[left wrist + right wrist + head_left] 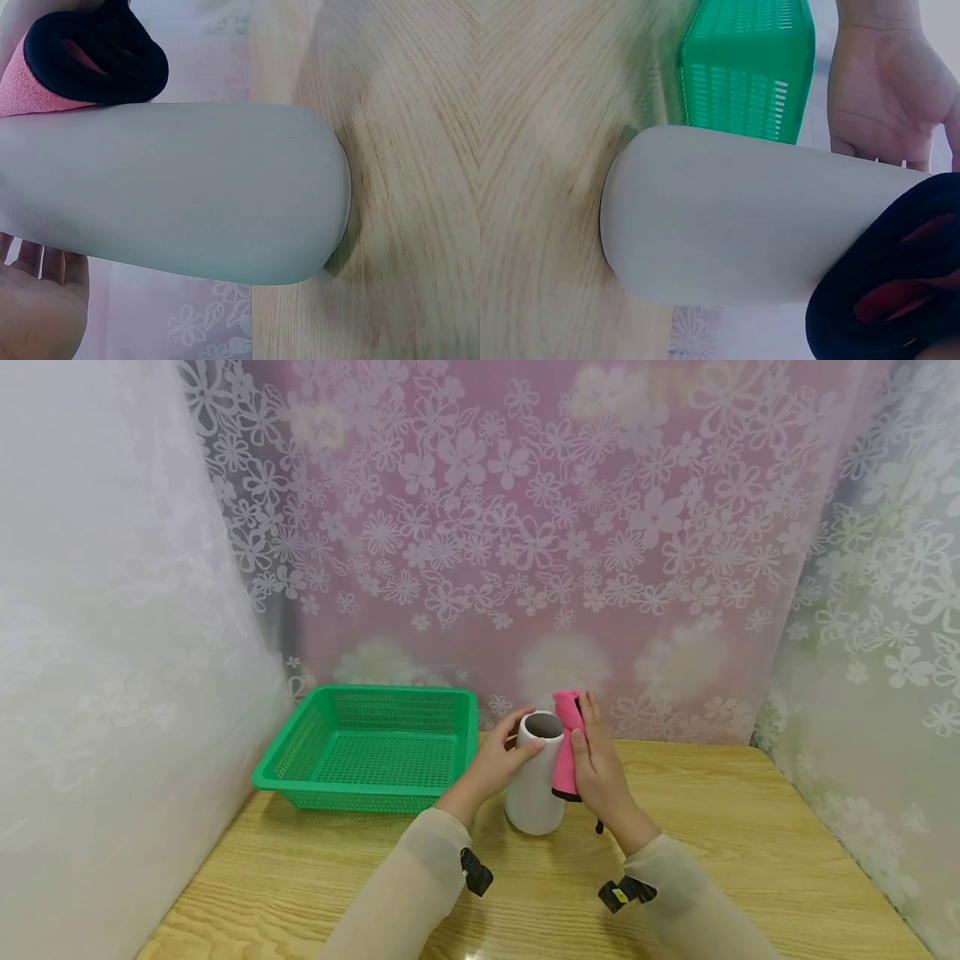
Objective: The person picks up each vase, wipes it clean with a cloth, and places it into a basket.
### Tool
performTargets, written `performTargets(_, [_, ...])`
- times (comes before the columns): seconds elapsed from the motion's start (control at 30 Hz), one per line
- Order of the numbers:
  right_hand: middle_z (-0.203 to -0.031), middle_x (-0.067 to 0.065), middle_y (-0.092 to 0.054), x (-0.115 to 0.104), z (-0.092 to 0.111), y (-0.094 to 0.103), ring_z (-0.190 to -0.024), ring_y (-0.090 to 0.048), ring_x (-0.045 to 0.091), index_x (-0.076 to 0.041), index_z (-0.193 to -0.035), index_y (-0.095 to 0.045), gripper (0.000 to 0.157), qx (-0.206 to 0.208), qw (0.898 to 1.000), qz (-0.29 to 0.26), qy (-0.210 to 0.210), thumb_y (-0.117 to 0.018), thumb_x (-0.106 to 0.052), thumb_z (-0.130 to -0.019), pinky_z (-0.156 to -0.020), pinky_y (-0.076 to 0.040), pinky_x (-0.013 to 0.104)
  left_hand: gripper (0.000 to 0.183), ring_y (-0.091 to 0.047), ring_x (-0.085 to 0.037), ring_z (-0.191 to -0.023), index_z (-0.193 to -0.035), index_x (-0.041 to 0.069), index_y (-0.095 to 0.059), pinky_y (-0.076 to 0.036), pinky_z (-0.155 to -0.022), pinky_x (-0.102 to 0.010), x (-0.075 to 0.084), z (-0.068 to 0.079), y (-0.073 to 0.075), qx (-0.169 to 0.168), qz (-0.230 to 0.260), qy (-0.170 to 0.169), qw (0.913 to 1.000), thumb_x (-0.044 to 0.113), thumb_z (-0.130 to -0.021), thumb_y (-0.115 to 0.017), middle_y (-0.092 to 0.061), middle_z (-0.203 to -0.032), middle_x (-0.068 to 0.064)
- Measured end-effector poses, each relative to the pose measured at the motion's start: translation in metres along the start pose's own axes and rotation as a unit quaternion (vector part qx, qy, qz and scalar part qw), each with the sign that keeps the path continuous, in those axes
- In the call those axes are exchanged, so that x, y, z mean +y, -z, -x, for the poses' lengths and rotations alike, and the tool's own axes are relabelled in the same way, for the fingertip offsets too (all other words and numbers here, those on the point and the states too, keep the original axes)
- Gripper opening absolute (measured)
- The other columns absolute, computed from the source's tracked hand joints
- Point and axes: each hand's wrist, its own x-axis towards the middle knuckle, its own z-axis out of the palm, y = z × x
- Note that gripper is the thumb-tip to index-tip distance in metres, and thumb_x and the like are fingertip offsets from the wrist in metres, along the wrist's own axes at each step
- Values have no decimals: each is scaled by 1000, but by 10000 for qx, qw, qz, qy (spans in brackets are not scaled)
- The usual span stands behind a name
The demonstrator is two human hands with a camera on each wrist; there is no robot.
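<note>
A tall white vase (534,789) with a dark round mouth stands upright on the wooden table. My left hand (498,760) grips its upper left side, thumb at the front just under the rim and fingers round the back. Against the vase's right side sits a folded pink cloth (567,756) with black edging. My right hand (600,764) presses this cloth on the vase with straight fingers, its thumb lying along the pink fabric. In the right wrist view the black edging (870,262) shows as rolled layers beside the smooth vase wall (727,217).
To the left is a green plastic basket (365,800) with slotted sides, near the left forearm. The wooden table (712,827) meets a flower-patterned pink curtain (517,527) at the back, and pale sheets hang at both sides. A small black piece (599,827) hangs below the right hand.
</note>
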Motion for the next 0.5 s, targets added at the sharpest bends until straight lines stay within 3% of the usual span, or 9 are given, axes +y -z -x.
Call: performTargets(0.5, [-168, 8, -7, 2, -2, 5, -152, -9, 34, -23, -163, -10, 55, -307, 9959, -495, -698, -29, -29, -111, -116, -15, 65, 58, -42, -30, -140, -154, 16, -39, -36, -113, -48, 1, 1, -1, -4, -28, 16, 10000, 25, -101, -62, -45, -150, -11])
